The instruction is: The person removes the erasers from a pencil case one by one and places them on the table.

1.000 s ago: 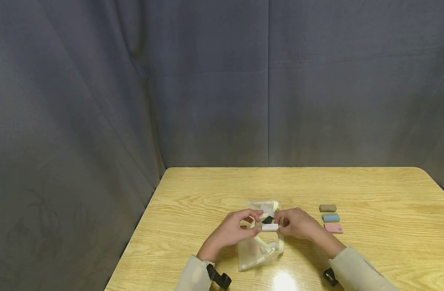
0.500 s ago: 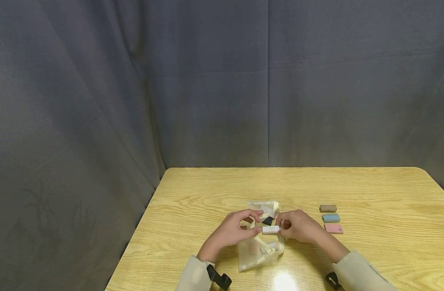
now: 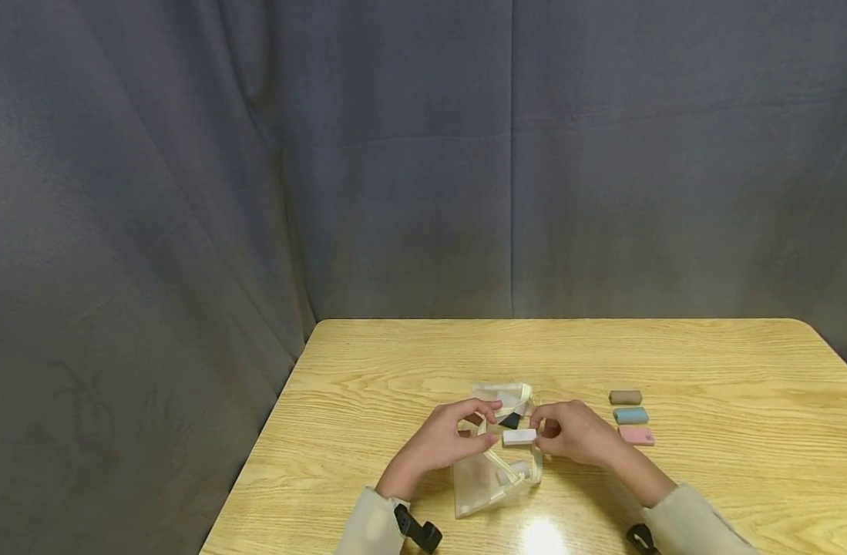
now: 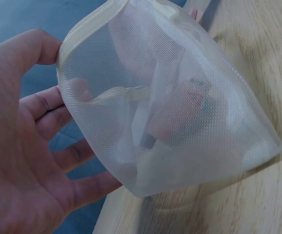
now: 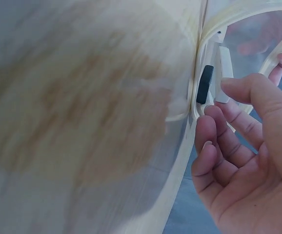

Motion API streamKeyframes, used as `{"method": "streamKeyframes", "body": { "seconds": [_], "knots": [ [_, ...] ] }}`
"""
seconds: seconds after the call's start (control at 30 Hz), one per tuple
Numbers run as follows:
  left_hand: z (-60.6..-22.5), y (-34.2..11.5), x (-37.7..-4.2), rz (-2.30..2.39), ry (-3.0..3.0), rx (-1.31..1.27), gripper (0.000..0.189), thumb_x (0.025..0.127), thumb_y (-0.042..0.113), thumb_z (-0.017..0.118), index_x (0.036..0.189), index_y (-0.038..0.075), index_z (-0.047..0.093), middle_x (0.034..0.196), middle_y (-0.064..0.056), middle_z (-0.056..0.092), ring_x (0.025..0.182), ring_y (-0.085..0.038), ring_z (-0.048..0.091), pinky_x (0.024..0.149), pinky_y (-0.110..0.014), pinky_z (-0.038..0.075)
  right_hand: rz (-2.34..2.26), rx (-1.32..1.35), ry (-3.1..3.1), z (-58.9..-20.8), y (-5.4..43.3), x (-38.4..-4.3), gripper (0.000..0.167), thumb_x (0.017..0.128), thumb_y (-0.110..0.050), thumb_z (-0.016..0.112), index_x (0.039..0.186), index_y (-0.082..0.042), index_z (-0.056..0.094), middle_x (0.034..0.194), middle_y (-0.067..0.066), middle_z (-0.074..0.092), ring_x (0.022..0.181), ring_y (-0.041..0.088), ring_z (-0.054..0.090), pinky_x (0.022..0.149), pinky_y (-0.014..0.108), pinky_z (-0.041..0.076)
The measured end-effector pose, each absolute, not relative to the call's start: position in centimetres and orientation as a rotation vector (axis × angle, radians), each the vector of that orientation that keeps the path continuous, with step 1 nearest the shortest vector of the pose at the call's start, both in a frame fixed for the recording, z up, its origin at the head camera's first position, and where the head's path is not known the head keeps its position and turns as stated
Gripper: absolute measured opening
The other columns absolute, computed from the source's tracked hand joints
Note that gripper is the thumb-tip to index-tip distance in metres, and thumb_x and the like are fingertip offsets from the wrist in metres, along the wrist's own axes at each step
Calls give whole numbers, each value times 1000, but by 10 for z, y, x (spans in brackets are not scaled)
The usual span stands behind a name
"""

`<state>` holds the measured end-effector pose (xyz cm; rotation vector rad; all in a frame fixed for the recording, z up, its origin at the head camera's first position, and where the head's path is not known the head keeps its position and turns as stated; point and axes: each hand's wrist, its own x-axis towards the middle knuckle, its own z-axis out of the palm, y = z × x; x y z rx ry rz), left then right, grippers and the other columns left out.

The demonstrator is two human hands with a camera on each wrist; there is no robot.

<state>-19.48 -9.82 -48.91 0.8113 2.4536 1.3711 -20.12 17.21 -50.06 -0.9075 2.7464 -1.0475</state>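
Note:
In the head view, a pale see-through mesh bag [image 3: 475, 486] with a cream zipper edge lies on the table, its mouth held apart. My left hand [image 3: 440, 438] grips the zipper edge, thumb and index finger spread along it; the left wrist view shows the mesh [image 4: 194, 161] stretched from the thumb and fingers. With thumb and fingertips, my right hand [image 3: 572, 433] pinches one end of a white block [image 3: 519, 438] at the bag's mouth. A dark green block [image 5: 205, 84] sits just behind it in the bag. Through the mesh shows a pale block [image 3: 513, 472].
To the right of the bag, a brown block [image 3: 625, 397], a blue block [image 3: 631, 416] and a pink block [image 3: 636, 436] lie in a column. The wooden table [image 3: 368, 362] ends at a grey curtain [image 3: 409, 193] behind.
My right hand has shifted slightly to the right with the white block. The dark block shows a little more clearly behind it. My left hand and the bag keep their place.

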Motion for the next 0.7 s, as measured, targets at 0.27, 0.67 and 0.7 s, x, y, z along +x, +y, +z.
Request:
{"method": "streamKeyframes", "body": {
  "seconds": [0.27,0.67,0.7],
  "knots": [
    [-489,-98,-195,1382,2451,814,19,96,30,71,108,16,65,143,14,58,107,-14,61,87,-30,54,-1063,-926,2769,-496,177,-199,15,84,-10,78,95,-15,69,64,-14,55,56,-1,43,54,21,42],
    [-489,-97,-194,1377,2460,798,21,95,28,72,108,13,66,142,15,59,108,-16,61,88,-30,54,-1105,-907,2794,-488,187,-193,17,84,-10,77,96,-17,69,66,-14,56,59,-1,46,53,21,43],
    [-489,-97,-194,1375,2460,798,21,95,27,72,109,13,66,142,15,59,108,-16,61,88,-30,54,-1114,-909,2792,-487,188,-191,16,84,-9,77,96,-17,69,66,-13,56,59,-1,47,53,21,43]
  ]
}}
